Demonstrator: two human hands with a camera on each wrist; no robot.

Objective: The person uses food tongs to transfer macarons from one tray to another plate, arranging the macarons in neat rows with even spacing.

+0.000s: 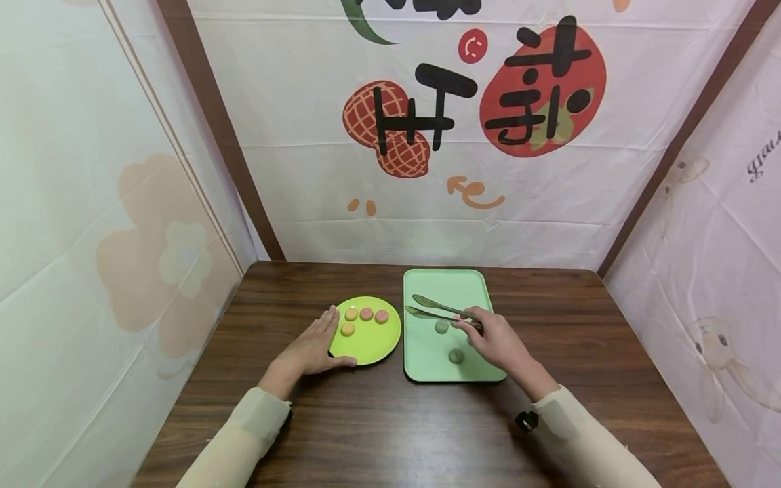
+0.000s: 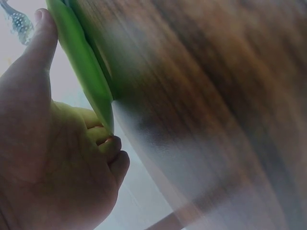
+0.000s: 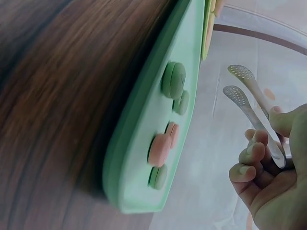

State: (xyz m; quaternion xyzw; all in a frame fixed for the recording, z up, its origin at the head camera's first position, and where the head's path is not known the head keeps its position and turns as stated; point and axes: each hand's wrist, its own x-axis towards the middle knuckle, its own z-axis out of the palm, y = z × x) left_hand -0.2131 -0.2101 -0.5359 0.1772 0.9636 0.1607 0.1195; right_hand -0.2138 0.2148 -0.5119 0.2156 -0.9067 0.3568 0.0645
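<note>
My left hand [image 1: 314,346] rests at the left rim of a yellow-green plate [image 1: 372,347], fingers straight along the edge and thumb at its front. In the left wrist view, the thumb touches the plate's rim [image 2: 84,62]. Two yellow macarons [image 1: 348,329] and two pink macarons [image 1: 381,316] lie on the plate. My right hand [image 1: 497,342] grips metal tongs [image 1: 436,303] over a mint-green tray [image 1: 427,362]; the perforated tips are apart with nothing between them. On the tray, green macarons [image 3: 173,80] and pink macarons [image 3: 159,150] show in the right wrist view.
Plate and tray stand side by side on a dark wooden table [image 1: 378,427], a narrow gap between them. A printed white cloth [image 1: 305,169] hangs behind the table, and similar cloths hang at both sides.
</note>
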